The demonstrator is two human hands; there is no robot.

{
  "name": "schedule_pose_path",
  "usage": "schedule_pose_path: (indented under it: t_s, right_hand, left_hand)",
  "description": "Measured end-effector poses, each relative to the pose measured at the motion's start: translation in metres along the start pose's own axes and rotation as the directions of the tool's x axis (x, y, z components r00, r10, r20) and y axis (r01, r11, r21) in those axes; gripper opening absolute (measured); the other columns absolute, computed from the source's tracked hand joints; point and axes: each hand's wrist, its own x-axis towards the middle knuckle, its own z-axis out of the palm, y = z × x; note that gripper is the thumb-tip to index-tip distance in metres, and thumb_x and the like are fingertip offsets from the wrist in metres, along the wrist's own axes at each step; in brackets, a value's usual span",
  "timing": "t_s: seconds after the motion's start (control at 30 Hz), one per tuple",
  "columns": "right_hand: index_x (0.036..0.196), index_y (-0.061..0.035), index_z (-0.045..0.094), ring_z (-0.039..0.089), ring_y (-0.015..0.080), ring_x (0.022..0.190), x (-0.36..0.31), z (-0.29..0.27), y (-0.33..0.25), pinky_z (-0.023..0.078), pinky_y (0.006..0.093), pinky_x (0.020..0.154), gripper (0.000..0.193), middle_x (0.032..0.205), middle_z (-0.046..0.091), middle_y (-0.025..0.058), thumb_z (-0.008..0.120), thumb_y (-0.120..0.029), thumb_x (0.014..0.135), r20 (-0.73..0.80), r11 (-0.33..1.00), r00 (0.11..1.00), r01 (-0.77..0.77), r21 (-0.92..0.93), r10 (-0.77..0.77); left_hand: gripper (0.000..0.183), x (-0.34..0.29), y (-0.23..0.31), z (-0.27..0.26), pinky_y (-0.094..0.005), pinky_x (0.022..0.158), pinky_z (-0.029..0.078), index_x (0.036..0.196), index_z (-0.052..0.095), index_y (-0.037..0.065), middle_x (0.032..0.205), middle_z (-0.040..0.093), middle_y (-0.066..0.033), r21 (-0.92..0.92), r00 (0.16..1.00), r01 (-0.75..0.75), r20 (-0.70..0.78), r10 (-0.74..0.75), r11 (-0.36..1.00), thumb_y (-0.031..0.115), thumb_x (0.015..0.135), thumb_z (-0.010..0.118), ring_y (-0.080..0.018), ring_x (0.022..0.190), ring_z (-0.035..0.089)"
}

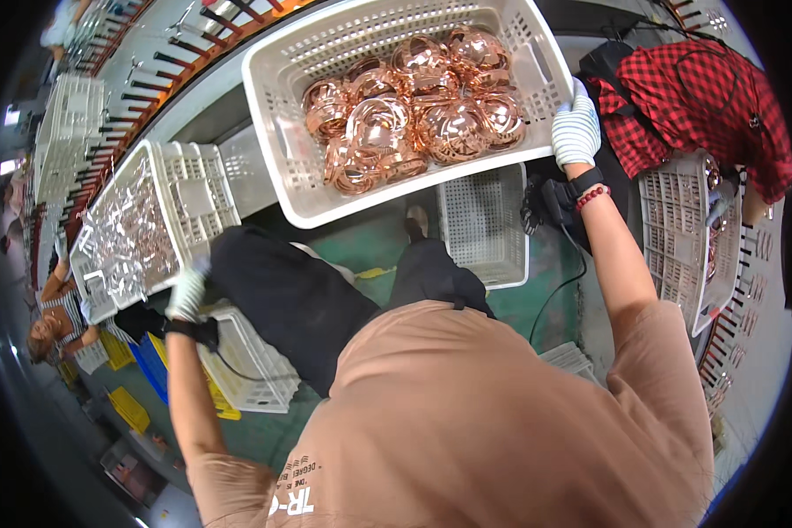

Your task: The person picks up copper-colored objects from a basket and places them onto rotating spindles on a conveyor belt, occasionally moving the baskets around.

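Observation:
A white plastic basket [282, 189] with perforated walls is in front of me, tilted in view. Several shiny copper-coloured rounded metal pieces [380, 123], bowl-like in shape, are heaped inside it. My right hand [577, 132], in a striped white glove, grips the basket's right edge near its front corner. My left hand [187, 295], also gloved, is down at the left, next to the near corner of a second white basket [194, 189]. Motion smears its fingers. Small silvery metal parts [132, 231] fill that second basket.
An upright grey-white basket [484, 224] stands on the green floor below the front basket. Another white basket [251, 361] is by my left leg. At the right, a person in a red checked shirt [713, 106] bends over a crate [673, 233]. Dark-handled racks [163, 75] run behind.

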Motion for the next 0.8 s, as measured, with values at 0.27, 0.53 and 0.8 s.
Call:
schedule_pose_path:
  t_s: [0.27, 0.53, 0.8]
  right_hand:
    - [0.141, -0.0069, 0.049, 0.061, 0.0408, 0.108, -0.025, -0.012, 0.005, 0.049, 0.0484, 0.093, 0.052, 0.116, 0.063, 0.0239, 0.054, -0.014, 0.089, -0.119, 0.993, 0.988, 0.095, -0.076, -0.103]
    - [0.139, -0.0062, 0.052, 0.063, 0.0389, 0.113, 0.015, -0.022, 0.018, 0.049, 0.0446, 0.096, 0.051, 0.126, 0.063, 0.0240, 0.054, -0.031, 0.094, 0.347, 0.989, 0.936, -0.003, -0.146, 0.054]
    - [0.143, -0.0009, 0.048, 0.060, 0.0276, 0.119, 0.104, -0.028, -0.135, 0.048, 0.0379, 0.098, 0.065, 0.132, 0.061, 0.0180, 0.062, -0.044, 0.095, 0.342, 0.683, 0.938, -0.217, 0.697, -0.051]
  left_hand:
    - [0.037, -0.028, 0.255, -0.125, -0.0291, 0.094, 0.048, 0.128, 0.064, 0.004, 0.106, 0.069, -0.0024, -0.104, 0.869, -0.490, -0.135, 0.476, 0.865, 0.030, 0.103, 0.055, -0.0118, 0.101, 0.064]
    - [0.032, -0.041, 0.400, -0.102, -0.0392, 0.095, 0.049, 0.122, 0.065, 0.004, 0.113, 0.069, -0.0176, 0.496, 0.588, -0.724, 0.081, 0.805, 0.479, 0.022, 0.096, 0.058, -0.0326, 0.108, 0.066]
    - [0.040, 0.072, 0.421, -0.044, -0.0406, 0.096, 0.050, 0.125, 0.064, 0.004, 0.115, 0.070, -0.0193, 0.400, 0.599, -0.799, 0.468, 0.649, 0.449, 0.032, 0.098, 0.057, -0.0342, 0.109, 0.065]
